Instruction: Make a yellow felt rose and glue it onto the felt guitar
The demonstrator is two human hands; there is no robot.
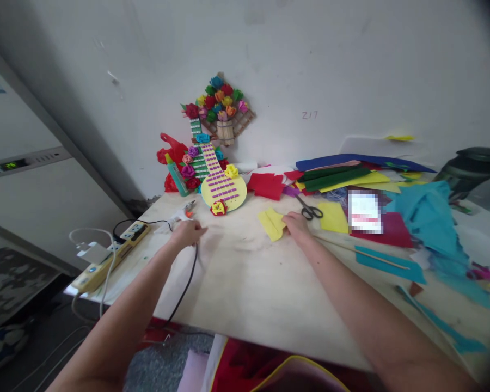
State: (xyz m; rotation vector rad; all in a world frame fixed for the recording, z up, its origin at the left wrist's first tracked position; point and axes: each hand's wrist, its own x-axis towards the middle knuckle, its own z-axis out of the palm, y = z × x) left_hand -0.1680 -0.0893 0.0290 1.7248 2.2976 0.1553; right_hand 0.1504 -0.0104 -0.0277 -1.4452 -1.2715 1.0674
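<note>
My right hand [297, 227] pinches the right edge of a folded yellow paper piece [271, 224] on the table. A pair of dark-handled scissors [309, 210] lies just beyond those fingers. To the left, my left hand [187, 233] is held low with curled fingers, right in front of a glue gun [186, 211] with an orange part. A black cord [190, 277] runs out beneath this hand toward the table's front edge. What the left fingers close on is hidden. Behind stands a yellow guitar-shaped craft [224, 191] with purple strips and paper flowers.
A power strip [106, 261] with plugs and cables lies at the left edge. A green glue bottle [177, 177] stands behind. Coloured sheets [351, 173], a yellow square [334, 216], a thin stick [375, 255] and crumpled blue paper [422, 209] cover the right side.
</note>
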